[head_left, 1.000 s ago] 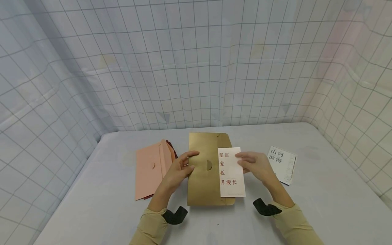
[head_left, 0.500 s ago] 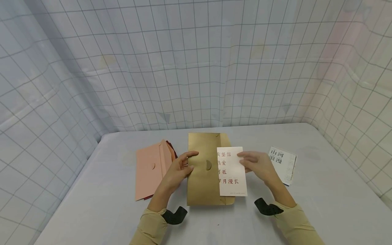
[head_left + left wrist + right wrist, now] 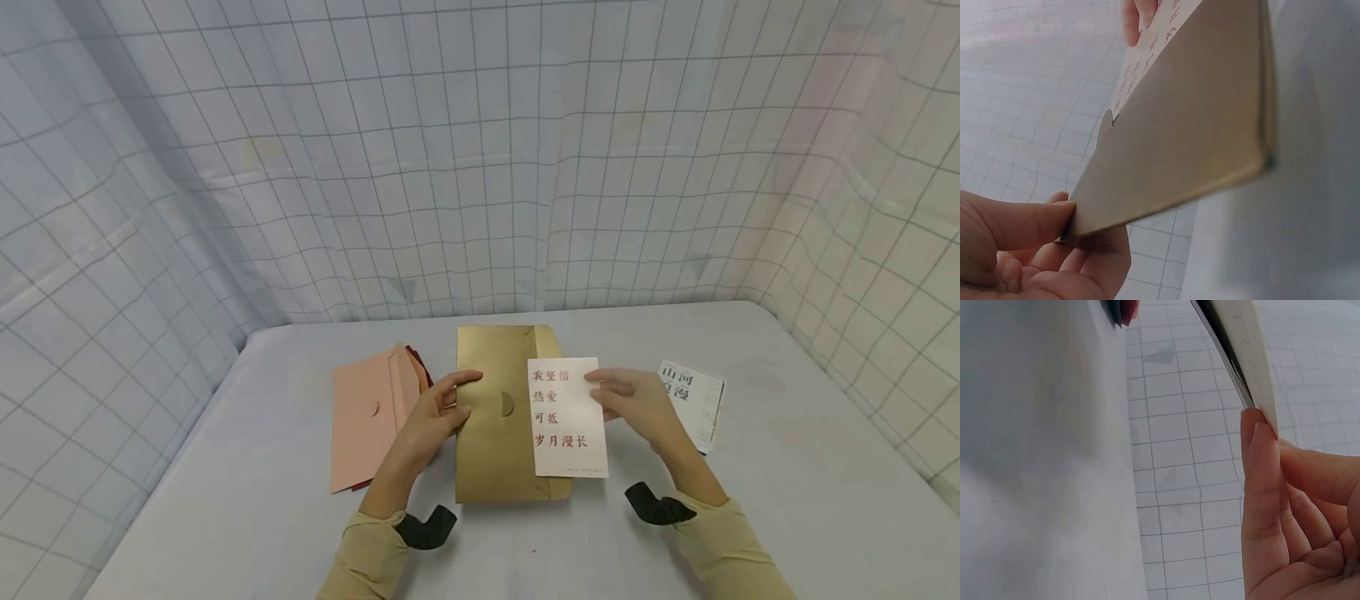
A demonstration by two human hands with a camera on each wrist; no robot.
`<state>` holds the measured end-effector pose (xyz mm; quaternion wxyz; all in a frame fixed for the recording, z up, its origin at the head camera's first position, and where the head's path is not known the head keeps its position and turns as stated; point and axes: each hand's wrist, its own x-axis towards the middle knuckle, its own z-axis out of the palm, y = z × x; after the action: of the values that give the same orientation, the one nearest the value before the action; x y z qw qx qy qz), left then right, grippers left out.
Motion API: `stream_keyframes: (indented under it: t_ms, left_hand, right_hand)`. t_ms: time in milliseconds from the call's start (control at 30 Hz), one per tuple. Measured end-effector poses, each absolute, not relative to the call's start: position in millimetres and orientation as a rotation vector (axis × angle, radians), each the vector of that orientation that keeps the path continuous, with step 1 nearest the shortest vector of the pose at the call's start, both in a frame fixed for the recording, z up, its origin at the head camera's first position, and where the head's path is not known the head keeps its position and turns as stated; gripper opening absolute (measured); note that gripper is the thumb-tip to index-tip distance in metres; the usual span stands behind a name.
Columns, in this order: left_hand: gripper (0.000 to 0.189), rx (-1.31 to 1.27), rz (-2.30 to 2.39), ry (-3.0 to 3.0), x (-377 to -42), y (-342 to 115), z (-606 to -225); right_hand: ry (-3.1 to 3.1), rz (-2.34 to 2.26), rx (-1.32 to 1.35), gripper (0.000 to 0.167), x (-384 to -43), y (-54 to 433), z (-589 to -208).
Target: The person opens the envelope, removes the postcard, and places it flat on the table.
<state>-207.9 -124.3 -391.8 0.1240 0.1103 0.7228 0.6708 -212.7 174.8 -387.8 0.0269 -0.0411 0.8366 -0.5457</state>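
A gold envelope [image 3: 491, 450] is held above the white table, its flap side to the right. At its left edge my left hand [image 3: 426, 429] pinches it between thumb and fingers; the left wrist view shows this grip on the envelope's corner [image 3: 1075, 228]. A white card [image 3: 573, 421] with red Chinese characters sticks out of the envelope's right-hand mouth, over the flap. Whether its left edge is still inside, I cannot tell. My right hand [image 3: 637, 406] pinches the card's right edge, thumb and fingers on opposite faces, as the right wrist view shows [image 3: 1304, 512].
Left of the envelope lie a pink envelope [image 3: 365, 417] and dark red ones partly beneath it. On the right rests a small stack of white printed cards [image 3: 693, 404], partly behind my right hand. A gridded white curtain [image 3: 480, 167] surrounds the table [image 3: 225, 500].
The card has slid right out of the gold envelope, so more of its characters show. The envelope and left hand have shifted slightly left, my right hand slightly right.
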Motion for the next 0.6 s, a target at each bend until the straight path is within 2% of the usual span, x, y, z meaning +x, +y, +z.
stream_keyframes:
  t_ms: [600]
  left_hand:
    - [0.051, 0.287, 1.931, 2.155, -208.6, -124.0, -391.1]
  right_hand:
    - [2.637, -1.627, -0.068, 0.036, -215.8, 182.1, -387.7]
